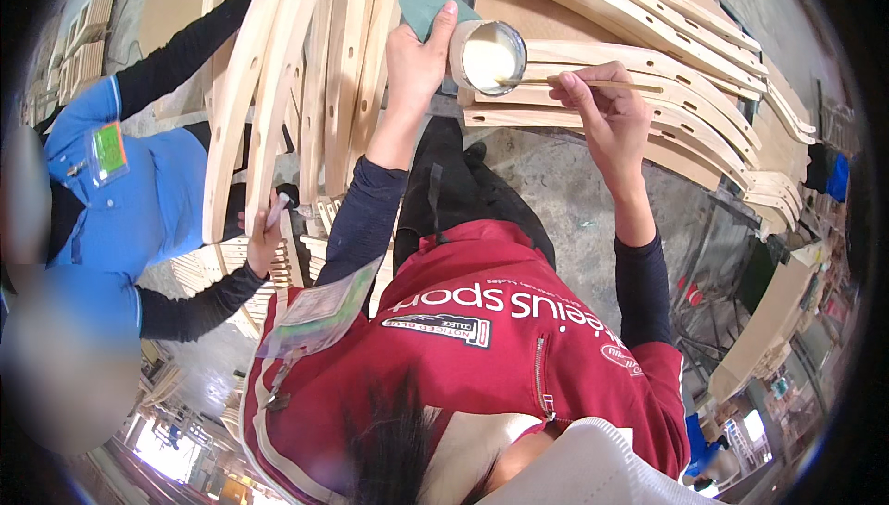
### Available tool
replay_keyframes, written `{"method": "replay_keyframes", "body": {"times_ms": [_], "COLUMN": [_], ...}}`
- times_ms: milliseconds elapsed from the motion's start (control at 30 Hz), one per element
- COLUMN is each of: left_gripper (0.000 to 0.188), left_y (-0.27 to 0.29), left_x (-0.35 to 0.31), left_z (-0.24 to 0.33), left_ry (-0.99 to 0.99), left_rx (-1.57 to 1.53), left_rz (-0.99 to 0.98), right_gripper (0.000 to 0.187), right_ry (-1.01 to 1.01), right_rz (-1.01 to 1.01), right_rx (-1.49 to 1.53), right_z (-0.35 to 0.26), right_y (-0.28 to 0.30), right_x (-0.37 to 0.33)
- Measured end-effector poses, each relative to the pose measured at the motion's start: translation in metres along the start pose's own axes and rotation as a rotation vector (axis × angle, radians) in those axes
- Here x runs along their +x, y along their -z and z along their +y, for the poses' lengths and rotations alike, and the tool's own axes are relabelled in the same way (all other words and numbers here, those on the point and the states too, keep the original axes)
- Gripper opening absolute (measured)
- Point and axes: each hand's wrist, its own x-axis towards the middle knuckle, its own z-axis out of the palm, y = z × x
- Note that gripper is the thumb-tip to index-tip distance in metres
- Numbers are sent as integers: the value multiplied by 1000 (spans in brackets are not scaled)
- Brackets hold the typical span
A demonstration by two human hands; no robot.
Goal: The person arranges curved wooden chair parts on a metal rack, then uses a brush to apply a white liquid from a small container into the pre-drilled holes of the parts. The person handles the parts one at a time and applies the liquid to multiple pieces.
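Note:
My left hand (415,65) is closed, its thumb lying over a flat green sheet (428,3), possibly sandpaper. The same hand supports a round cup (458,53) of cream-white liquid (488,59), tipped so that its open mouth faces me; the fingers behind it are hidden. Between the thumb and fingers of my right hand (611,121) is a thin wooden stick (639,87). The stick's far end reaches over the rim into the liquid.
Curved, slotted wooden slats (676,121) lie in rows ahead and to the right. Longer wooden pieces (347,51) stand at left. Beside them a co-worker in a blue shirt (148,195) grips a slat; their nearer hand (262,241) holds a small pale object. Concrete floor (593,218) shows below.

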Motion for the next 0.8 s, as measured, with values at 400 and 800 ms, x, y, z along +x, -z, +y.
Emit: {"method": "replay_keyframes", "body": {"times_ms": [400, 800], "left_gripper": [36, 35], "left_y": [14, 71], "left_x": [-38, -23], "left_z": [-6, -21], "left_ry": [114, 211], "left_rx": [-61, -27], "left_rz": [13, -41], "right_gripper": [18, 18], "right_ry": [-399, -283], "right_rz": [72, 391], "right_rx": [515, 526], "right_z": [31, 57], "right_y": [-4, -40], "right_x": [-34, -25]}}
